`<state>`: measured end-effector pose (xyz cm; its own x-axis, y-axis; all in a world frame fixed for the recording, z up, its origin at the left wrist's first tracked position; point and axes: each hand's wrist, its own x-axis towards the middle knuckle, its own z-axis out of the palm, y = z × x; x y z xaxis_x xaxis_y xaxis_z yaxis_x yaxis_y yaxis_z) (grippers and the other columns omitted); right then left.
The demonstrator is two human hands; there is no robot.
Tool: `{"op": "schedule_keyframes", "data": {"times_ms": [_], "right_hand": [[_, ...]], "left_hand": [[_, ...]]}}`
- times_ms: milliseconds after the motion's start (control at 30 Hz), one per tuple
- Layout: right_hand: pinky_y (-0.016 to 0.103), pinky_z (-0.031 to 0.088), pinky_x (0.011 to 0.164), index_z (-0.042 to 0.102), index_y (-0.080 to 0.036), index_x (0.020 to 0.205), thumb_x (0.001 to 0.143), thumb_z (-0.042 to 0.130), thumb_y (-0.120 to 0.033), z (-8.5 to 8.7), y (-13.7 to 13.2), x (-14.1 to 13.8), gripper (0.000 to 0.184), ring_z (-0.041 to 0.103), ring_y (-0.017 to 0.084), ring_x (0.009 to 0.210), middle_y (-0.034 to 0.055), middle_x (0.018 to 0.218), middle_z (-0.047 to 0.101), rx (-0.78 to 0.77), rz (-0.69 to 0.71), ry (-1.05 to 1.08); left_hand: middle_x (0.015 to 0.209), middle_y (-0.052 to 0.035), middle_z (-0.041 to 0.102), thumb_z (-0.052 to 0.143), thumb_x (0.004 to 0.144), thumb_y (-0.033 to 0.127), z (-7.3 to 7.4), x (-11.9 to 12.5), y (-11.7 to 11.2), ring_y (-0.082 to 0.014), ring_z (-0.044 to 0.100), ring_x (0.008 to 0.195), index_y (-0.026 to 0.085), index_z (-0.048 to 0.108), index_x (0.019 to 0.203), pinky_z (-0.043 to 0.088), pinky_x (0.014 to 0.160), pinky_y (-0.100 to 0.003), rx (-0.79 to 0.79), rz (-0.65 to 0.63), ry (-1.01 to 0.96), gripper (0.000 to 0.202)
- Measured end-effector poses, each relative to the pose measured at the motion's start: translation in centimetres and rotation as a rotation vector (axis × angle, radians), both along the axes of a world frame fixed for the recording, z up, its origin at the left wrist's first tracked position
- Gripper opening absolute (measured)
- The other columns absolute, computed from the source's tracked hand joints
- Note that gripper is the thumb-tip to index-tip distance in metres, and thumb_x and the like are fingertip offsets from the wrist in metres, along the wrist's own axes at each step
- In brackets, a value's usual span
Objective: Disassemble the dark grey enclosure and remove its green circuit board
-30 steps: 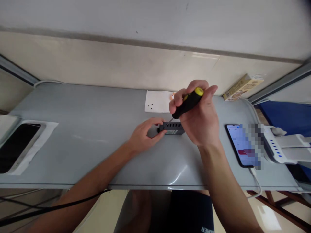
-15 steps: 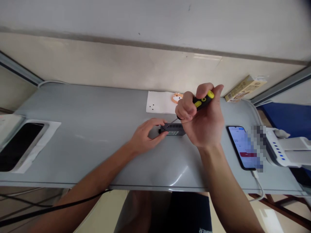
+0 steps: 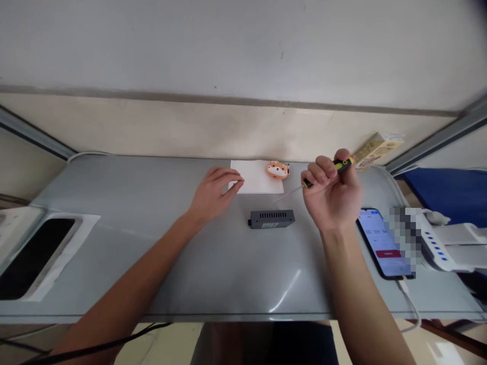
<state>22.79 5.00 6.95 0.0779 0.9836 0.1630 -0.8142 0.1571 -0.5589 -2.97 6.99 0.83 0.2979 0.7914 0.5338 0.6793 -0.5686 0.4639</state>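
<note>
Slotted box: the dark grey slotted box [image 3: 273,219] lies on the grey table [image 3: 213,274], out of both hands; a row of slots runs along it, a pale label shows on the side towards the person, and a small black piece juts from its left end.
Left hand: the left hand [image 3: 215,195] is beyond the box and to its left, at the left edge of the white paper; thumb and forefinger tips come together or nearly so, and I cannot tell whether anything small is pinched between them.
Right hand: the right hand [image 3: 332,190] is raised to the right of the box, its fingers wrapped around the handle of a screwdriver [image 3: 343,165].
Screwdriver: black and yellow handle, thin shaft slanting down to the left; its tip shows just beyond the far edge of the box, apart from it.
White paper: the white paper [image 3: 253,183] lies just beyond the box, with an orange animal-faced item [image 3: 277,170] at its right end.
Lit phone: the lit phone [image 3: 382,243] lies well to the right of the box, screen up, partly blurred out.
Power strip: the white power strip [image 3: 433,242] is farther right of the box.
Carton: the yellowish carton [image 3: 376,150] stands beyond the box, far to its right.
Dark-screened device: the dark-screened device [image 3: 38,256] lies far left of the box.
</note>
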Motion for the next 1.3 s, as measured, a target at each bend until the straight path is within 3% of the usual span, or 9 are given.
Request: {"op": "schedule_keyframes", "data": {"times_ms": [167, 467, 633, 700, 800, 933, 1067, 1200, 1300], "right_hand": [[0.024, 0.045, 0.060, 0.061, -0.027, 0.086, 0.108, 0.037, -0.034, -2.4, 1.5, 1.8, 0.033, 0.037, 0.013, 0.057, -0.0026, 0.069, 0.035, -0.107, -0.024, 0.024], [0.023, 0.043, 0.060, 0.061, -0.027, 0.087, 0.106, 0.039, -0.035, -4.1, 2.2, 2.7, 0.030, 0.036, 0.013, 0.058, -0.0028, 0.070, 0.032, -0.165, 0.020, 0.038], [0.024, 0.043, 0.059, 0.061, -0.027, 0.088, 0.104, 0.045, -0.046, -3.3, 1.8, 3.2, 0.030, 0.037, 0.012, 0.059, -0.0024, 0.070, 0.032, -0.090, -0.007, -0.067], [0.026, 0.043, 0.058, 0.059, -0.027, 0.087, 0.103, 0.044, -0.053, -2.6, 1.6, 3.3, 0.035, 0.038, 0.013, 0.059, -0.0022, 0.070, 0.032, -0.065, -0.035, -0.170], [0.027, 0.039, 0.056, 0.056, -0.026, 0.084, 0.101, 0.046, -0.055, -1.7, 1.5, 3.1, 0.036, 0.037, 0.013, 0.058, -0.0024, 0.069, 0.032, -0.010, -0.090, -0.352], [0.029, 0.032, 0.055, 0.054, -0.025, 0.082, 0.098, 0.054, -0.054, -1.4, 0.2, 2.3, 0.033, 0.036, 0.013, 0.058, -0.0022, 0.067, 0.040, 0.111, -0.220, -0.603], [0.029, 0.034, 0.060, 0.057, -0.024, 0.083, 0.098, 0.058, -0.049, -2.0, -5.3, 1.6, 0.030, 0.042, 0.013, 0.062, -0.0025, 0.068, 0.048, 0.073, -0.315, -0.941], [0.030, 0.045, 0.074, 0.066, -0.022, 0.094, 0.096, 0.061, -0.046, -3.6, -11.8, 0.8, 0.024, 0.059, 0.016, 0.079, 0.0015, 0.086, 0.067, -0.058, -0.025, -1.264], [0.034, 0.050, 0.083, 0.066, -0.023, 0.116, 0.092, 0.064, -0.050, -4.8, -13.9, 0.2, 0.036, 0.066, 0.020, 0.090, 0.0051, 0.104, 0.073, -0.202, 0.217, -1.382]], "left_hand": [[0.115, -0.0064, 0.071, 0.054, 0.102, 0.031, -0.8, -1.0, 3.9, -0.0239, 0.061, 0.108, 0.022, 0.078, 0.098, 0.050, 0.102, -0.042, -0.060, -0.093, 0.275, 0.026], [0.126, -0.0060, 0.068, 0.054, 0.101, 0.030, -0.3, -2.3, 4.2, -0.0256, 0.058, 0.119, 0.024, 0.078, 0.103, 0.046, 0.109, -0.045, -0.111, -0.143, 0.316, 0.024], [0.124, -0.0048, 0.068, 0.057, 0.101, 0.032, 1.7, -3.4, 0.3, -0.0235, 0.059, 0.120, 0.025, 0.073, 0.112, 0.048, 0.110, -0.044, -0.186, -0.062, 0.085, 0.021], [0.131, -0.0040, 0.066, 0.060, 0.100, 0.037, 2.3, -2.8, -2.4, -0.0216, 0.062, 0.122, 0.028, 0.067, 0.125, 0.049, 0.111, -0.041, -0.317, -0.137, 0.028, 0.027], [0.143, -0.0040, 0.060, 0.069, 0.095, 0.043, 2.1, -0.5, -5.9, -0.0229, 0.059, 0.129, 0.032, 0.053, 0.144, 0.050, 0.112, -0.040, -0.440, -0.239, 0.129, 0.053], [0.131, -0.0055, 0.069, 0.056, 0.103, 0.028, 0.3, 2.0, -7.7, -0.0218, 0.066, 0.120, 0.025, 0.057, 0.138, 0.053, 0.106, -0.040, -0.249, -0.195, 0.126, 0.035], [0.118, -0.0054, 0.074, 0.058, 0.100, 0.020, -0.6, 1.2, -8.3, -0.0212, 0.070, 0.107, 0.023, 0.060, 0.131, 0.056, 0.099, -0.039, 0.046, -0.168, 0.197, 0.031], [0.112, -0.0079, 0.074, 0.059, 0.097, 0.014, -0.6, -0.6, -9.8, -0.0239, 0.068, 0.105, 0.022, 0.061, 0.131, 0.056, 0.098, -0.041, 0.252, -0.148, 0.367, 0.035], [0.101, -0.0093, 0.072, 0.060, 0.098, 0.018, -0.9, -0.6, -10.8, -0.0247, 0.068, 0.097, 0.019, 0.063, 0.126, 0.057, 0.091, -0.041, 0.330, -0.184, 0.477, 0.029]]}}
